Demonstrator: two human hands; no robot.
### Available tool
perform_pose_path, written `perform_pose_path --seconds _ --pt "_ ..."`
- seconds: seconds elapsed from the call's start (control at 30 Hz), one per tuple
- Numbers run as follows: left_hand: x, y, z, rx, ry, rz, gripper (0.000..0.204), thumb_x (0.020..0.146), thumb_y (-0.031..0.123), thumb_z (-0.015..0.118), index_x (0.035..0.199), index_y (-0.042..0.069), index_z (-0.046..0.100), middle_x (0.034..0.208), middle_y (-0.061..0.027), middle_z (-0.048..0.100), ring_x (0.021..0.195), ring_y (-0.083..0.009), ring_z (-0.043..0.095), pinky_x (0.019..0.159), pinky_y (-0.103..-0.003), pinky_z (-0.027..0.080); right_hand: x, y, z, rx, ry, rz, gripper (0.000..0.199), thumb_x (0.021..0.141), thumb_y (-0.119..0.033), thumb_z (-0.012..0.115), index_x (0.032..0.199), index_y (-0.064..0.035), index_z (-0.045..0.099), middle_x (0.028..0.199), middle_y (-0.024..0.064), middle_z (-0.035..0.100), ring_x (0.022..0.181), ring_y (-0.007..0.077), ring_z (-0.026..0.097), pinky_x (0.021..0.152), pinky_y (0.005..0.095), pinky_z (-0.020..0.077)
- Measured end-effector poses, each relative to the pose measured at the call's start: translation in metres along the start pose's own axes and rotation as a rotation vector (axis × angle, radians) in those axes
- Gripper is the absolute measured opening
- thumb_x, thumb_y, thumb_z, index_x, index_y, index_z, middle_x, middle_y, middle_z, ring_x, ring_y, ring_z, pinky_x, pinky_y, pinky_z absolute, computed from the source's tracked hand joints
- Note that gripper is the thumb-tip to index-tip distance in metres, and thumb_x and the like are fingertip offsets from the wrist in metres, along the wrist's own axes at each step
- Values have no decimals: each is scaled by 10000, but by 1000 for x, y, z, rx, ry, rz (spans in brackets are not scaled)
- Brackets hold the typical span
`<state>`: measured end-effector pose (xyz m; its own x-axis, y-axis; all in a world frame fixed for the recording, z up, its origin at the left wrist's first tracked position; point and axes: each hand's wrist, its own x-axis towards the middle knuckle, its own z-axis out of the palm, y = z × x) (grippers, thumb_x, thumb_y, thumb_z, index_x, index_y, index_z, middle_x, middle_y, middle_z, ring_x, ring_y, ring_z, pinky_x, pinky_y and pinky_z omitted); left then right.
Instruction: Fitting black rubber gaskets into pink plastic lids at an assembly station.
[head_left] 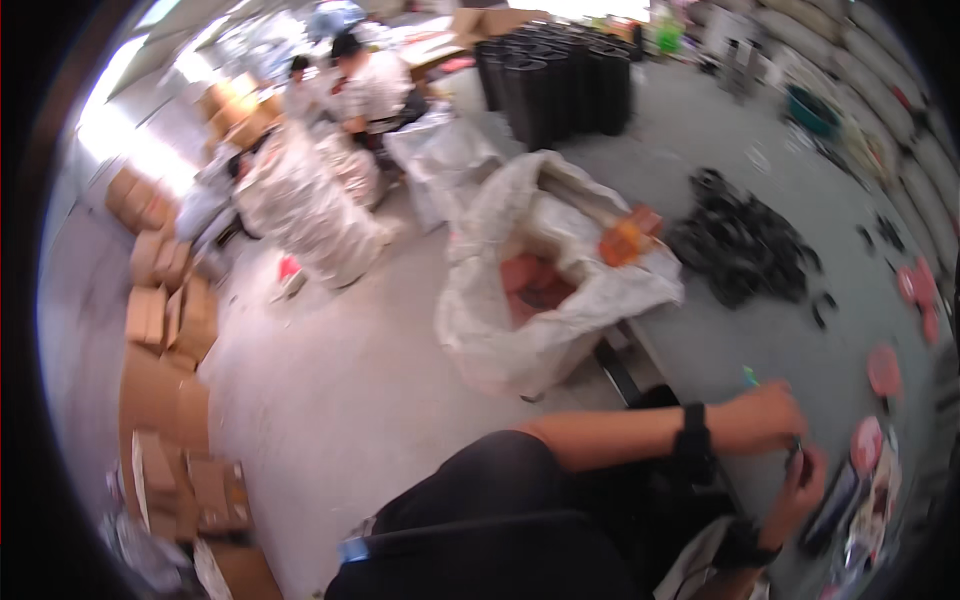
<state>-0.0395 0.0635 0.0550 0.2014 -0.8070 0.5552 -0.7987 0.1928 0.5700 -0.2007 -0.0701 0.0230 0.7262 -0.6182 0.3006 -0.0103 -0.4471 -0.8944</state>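
Observation:
My left hand [762,416] is closed, with a dark band on its wrist, over the grey-green work surface [700,365]. Close against it, my right hand [799,487] is closed too, its fingers bent towards the left hand. Something small and dark shows between them, too blurred to name. A small teal and yellow piece [750,377] shows just past the left hand's knuckles. Beside the right hand lie a pink round-headed piece [866,442] and a long dark piece [832,512]. Another pink piece [884,372] lies farther off.
A white woven sack [490,340] stands open at the surface's edge, reddish pieces inside, an orange packet [628,240] on its rim. Beyond are a black heap [745,240] and black cylinders [555,85]. Cardboard boxes [165,390] line the left; people [375,85] sit behind sacks.

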Motion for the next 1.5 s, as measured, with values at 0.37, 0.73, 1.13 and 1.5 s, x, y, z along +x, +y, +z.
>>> perform_pose_path --seconds 0.37,0.73,1.13,1.5 --pt "20 33 -57 -494 -134 -327 153 814 86 676 944 12 644 816 -53 642 709 -75 555 635 -241 477 20 -106 -2 218 -136 182 98 854 -44 644 918 31 641 816 36 644 658 71 572 595 206 464" --pt "10 36 -23 -422 -144 -365 139 815 67 664 937 9 635 816 -57 662 691 -116 557 634 -243 451 13 -92 -18 -112 -253 213 169 829 -114 652 930 21 654 788 57 662 703 90 603 617 232 463" --pt "-1 21 -7 -303 -122 -260 133 790 58 653 916 17 637 815 -105 677 738 -223 653 620 -306 472 7 -82 -9 -203 -261 183 151 812 -97 632 890 32 641 755 91 637 666 146 597 610 264 462" --pt "-11 11 19 -148 -60 125 106 762 1 623 859 35 596 750 -114 592 700 -334 570 622 -385 460 3 -40 -3 147 -220 440 81 792 -53 589 740 4 566 673 -16 545 572 60 451 511 216 345"
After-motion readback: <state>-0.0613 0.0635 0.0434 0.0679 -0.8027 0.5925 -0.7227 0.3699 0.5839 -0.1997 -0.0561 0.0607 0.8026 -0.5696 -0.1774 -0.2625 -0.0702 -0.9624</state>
